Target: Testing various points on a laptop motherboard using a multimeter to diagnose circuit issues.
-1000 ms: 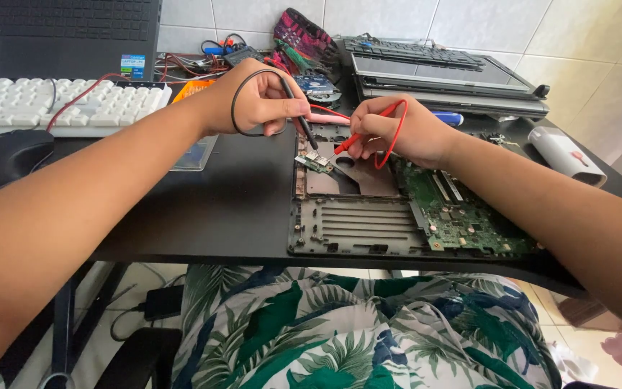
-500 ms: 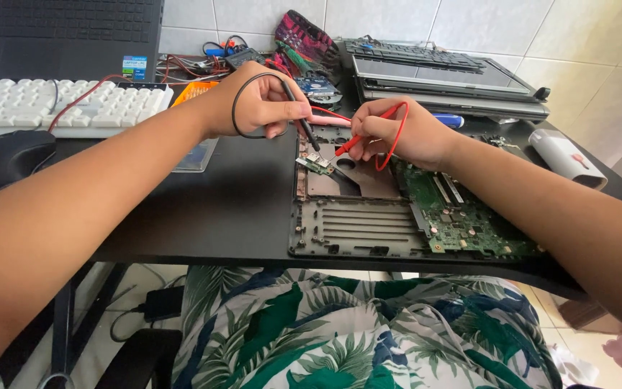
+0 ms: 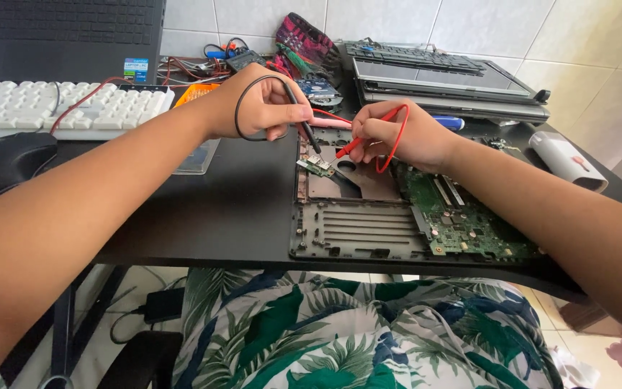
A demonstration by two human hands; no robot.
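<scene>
Probes meet over a small green circuit board [image 3: 315, 166], which rests at the upper left corner of the opened laptop base [image 3: 368, 216] on the black desk [image 3: 210, 209]. The left hand [image 3: 264, 104] pinches the black probe [image 3: 307, 130] like a pen, its wire looping over the knuckles. The right hand [image 3: 397, 137] has its fingers clamped on the red probe [image 3: 350, 144], tip angled down to the same board, so both points can touch it. The base is ribbed grey plastic beside a green mainboard [image 3: 462, 220]. A white keyboard [image 3: 52, 108] lies far left.

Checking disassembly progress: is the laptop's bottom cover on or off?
Off: the laptop base lies open, green motherboard exposed beside the bare chassis.
</scene>
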